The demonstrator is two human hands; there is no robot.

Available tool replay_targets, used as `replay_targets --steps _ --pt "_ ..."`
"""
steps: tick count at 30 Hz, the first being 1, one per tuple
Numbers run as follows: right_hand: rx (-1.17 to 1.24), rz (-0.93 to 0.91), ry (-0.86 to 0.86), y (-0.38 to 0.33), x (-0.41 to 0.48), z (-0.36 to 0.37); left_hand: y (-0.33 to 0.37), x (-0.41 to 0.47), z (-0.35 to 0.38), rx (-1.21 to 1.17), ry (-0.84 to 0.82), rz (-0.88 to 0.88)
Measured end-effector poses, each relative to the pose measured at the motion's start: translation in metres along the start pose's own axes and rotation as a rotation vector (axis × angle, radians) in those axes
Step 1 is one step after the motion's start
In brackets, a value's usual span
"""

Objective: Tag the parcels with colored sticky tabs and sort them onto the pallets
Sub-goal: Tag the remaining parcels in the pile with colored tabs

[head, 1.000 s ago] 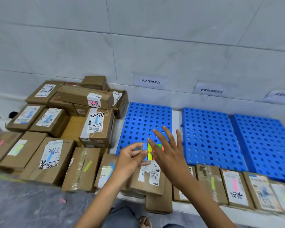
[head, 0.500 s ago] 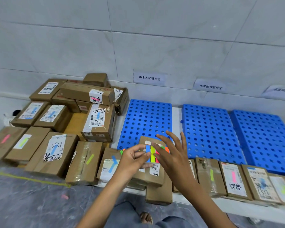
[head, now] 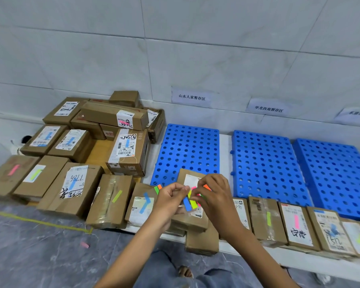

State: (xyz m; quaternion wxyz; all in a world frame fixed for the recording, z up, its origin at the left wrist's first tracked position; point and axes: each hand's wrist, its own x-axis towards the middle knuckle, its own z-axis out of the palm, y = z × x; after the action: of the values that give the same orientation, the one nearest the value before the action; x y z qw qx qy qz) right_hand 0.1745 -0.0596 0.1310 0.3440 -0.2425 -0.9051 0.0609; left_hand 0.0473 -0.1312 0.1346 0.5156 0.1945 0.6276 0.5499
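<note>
My left hand and my right hand meet over a small brown parcel that lies at the front edge of the left blue pallet. Between them is a set of coloured sticky tabs: blue, yellow-green, pink and orange strips. The left hand's thumb and fingers pinch the top of the tabs, and the right hand's curled fingers hold them from the right. Two more blue pallets lie bare to the right. Tagged parcels line the front edge.
A heap of brown parcels fills the left side against the tiled wall. Paper signs hang above the pallets. A pink tab lies on the grey floor near a yellow line. My foot shows below.
The right hand, spread open a second ago, has curled its fingers onto the tabs. Both hands have drawn together. The view has tilted, so the parcels sit lower in frame.
</note>
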Motion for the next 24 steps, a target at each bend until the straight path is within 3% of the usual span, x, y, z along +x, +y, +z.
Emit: replay_targets --steps 2,5,8,13,18,20,22,24 --pt "0.088 0.074 -0.104 0.002 -0.004 0.001 -0.007 0.012 -0.009 -0.041 0.103 0.022" --pt "0.354 0.387 -0.258 0.015 -0.005 -0.001 -0.018 0.038 -0.034 -0.095 0.301 0.068" --pt "0.29 0.524 -0.37 0.036 -0.001 0.017 -0.032 0.06 -0.052 -0.149 0.412 0.073" --pt "0.089 0.517 -0.453 0.044 -0.008 0.071 -0.059 0.076 -0.039 -0.206 0.35 -0.124" --pt "0.211 0.826 -0.393 0.042 -0.021 0.081 -0.069 0.07 -0.028 -0.268 0.326 -0.127" --pt "0.41 0.989 -0.464 0.036 -0.027 0.078 -0.069 0.068 -0.028 -0.285 0.329 -0.137" --pt "0.733 1.147 -0.432 0.027 -0.03 0.071 -0.068 0.065 -0.027 -0.302 0.317 -0.159" --pt "0.871 1.157 -0.369 0.022 -0.024 0.063 -0.061 0.061 -0.029 -0.334 0.293 -0.139"
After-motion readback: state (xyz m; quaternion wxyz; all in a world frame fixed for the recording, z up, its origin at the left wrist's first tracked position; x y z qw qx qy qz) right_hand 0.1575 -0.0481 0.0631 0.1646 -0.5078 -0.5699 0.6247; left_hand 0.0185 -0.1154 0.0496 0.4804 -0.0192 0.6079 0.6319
